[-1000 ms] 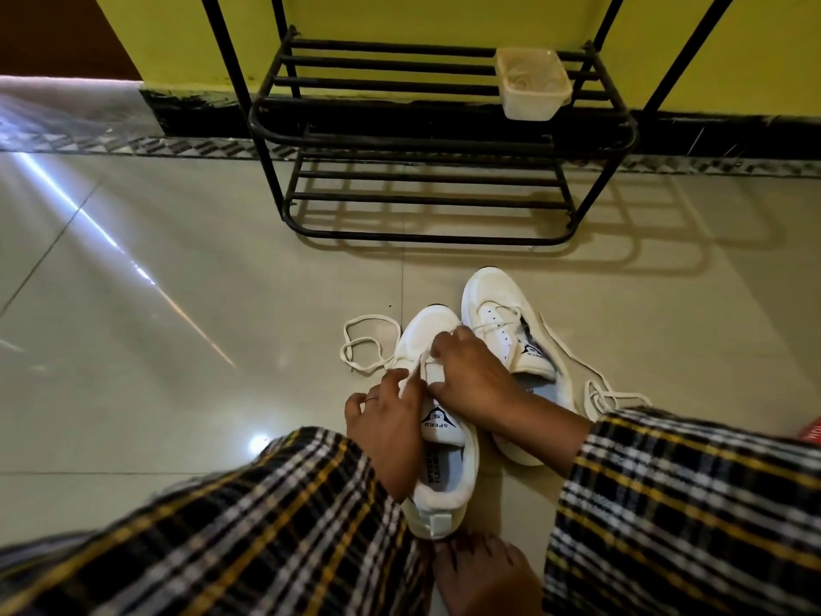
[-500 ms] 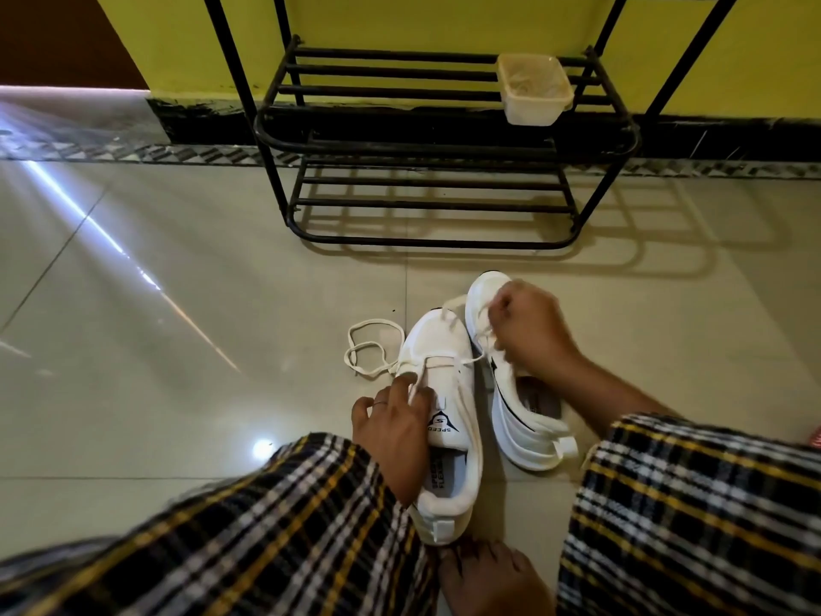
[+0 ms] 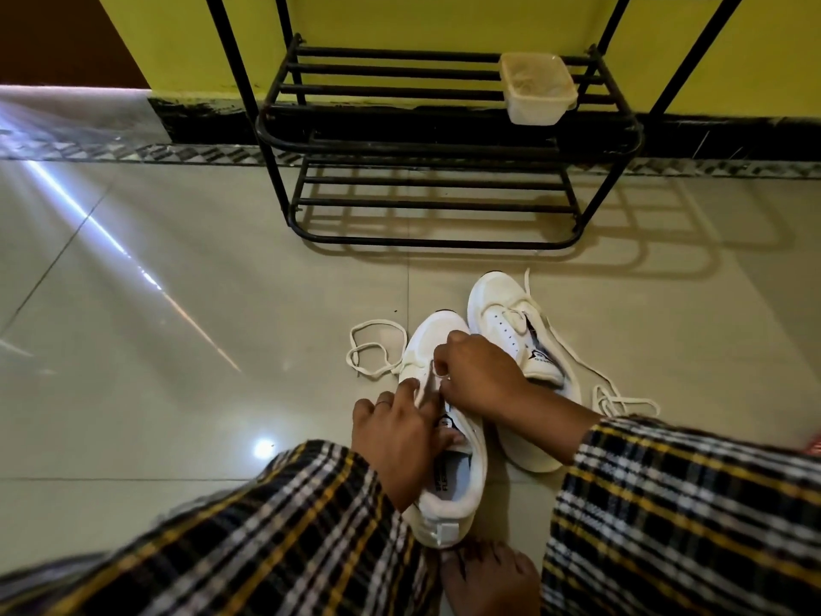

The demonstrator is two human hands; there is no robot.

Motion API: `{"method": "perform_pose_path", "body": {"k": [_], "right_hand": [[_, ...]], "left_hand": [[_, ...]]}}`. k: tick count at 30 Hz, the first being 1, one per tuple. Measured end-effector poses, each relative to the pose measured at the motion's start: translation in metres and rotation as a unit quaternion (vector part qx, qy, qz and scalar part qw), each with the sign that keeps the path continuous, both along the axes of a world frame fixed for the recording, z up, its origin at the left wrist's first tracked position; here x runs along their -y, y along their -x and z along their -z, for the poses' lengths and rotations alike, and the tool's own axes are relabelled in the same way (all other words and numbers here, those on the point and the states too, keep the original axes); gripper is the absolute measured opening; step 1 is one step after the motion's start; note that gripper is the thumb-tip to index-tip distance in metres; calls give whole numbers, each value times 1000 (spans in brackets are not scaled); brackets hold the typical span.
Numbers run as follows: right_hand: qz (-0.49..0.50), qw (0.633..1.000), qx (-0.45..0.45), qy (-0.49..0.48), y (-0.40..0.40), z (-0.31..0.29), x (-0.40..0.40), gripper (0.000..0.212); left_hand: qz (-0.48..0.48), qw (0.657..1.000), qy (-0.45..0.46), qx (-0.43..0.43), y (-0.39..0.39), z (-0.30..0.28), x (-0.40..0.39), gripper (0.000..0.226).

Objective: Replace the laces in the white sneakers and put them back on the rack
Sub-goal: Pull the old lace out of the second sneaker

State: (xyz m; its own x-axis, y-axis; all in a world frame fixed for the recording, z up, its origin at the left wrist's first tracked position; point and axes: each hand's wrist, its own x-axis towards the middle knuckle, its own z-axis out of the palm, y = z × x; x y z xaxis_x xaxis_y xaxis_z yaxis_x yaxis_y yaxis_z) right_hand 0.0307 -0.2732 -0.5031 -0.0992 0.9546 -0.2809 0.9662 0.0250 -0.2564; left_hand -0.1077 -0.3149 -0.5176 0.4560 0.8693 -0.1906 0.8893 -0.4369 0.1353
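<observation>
Two white sneakers stand on the tiled floor in front of a black metal rack [image 3: 444, 140]. My left hand [image 3: 400, 433] grips the tongue and side of the near sneaker [image 3: 462, 495]. My right hand [image 3: 477, 375] pinches the white lace at that sneaker's eyelets. This lace trails off to the left in loose loops [image 3: 373, 353] on the floor. The far sneaker [image 3: 502, 313] lies just right of the near one, partly laced, with its lace [image 3: 617, 402] spilling to the right.
A pale plastic tub [image 3: 537, 88] sits on the right end of the rack's upper shelf. A yellow wall with a black skirting runs behind the rack. My bare foot [image 3: 488, 575] rests against the near sneaker's heel. Checked sleeves fill the bottom of the view.
My right hand has come back from the far sneaker to the near one and now pinches its lace. The far sneaker has swung round, its heel now behind my right forearm.
</observation>
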Motion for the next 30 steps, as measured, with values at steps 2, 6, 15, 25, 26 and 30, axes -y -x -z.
{"method": "perform_pose_path", "body": {"k": [2, 6, 15, 25, 26, 30], "right_hand": [[-3, 999, -7, 37, -1, -1, -2, 12], [16, 994, -59, 89, -6, -5, -4, 28], [197, 889, -409, 64, -20, -55, -8, 28], [216, 969, -114, -39, -72, -147, -71, 14], [189, 982, 4, -8, -79, -137, -74, 14], [97, 981, 161, -38, -65, -89, -62, 21]], "left_hand": [[14, 1000, 16, -9, -3, -3, -1, 55], [24, 998, 25, -47, -8, -7, -2, 55], [35, 994, 64, -81, -14, -9, -4, 52], [43, 990, 91, -103, -17, -19, -4, 45], [43, 989, 93, -104, -18, -19, -3, 45], [51, 989, 93, -106, -19, -16, -2, 45]]}}
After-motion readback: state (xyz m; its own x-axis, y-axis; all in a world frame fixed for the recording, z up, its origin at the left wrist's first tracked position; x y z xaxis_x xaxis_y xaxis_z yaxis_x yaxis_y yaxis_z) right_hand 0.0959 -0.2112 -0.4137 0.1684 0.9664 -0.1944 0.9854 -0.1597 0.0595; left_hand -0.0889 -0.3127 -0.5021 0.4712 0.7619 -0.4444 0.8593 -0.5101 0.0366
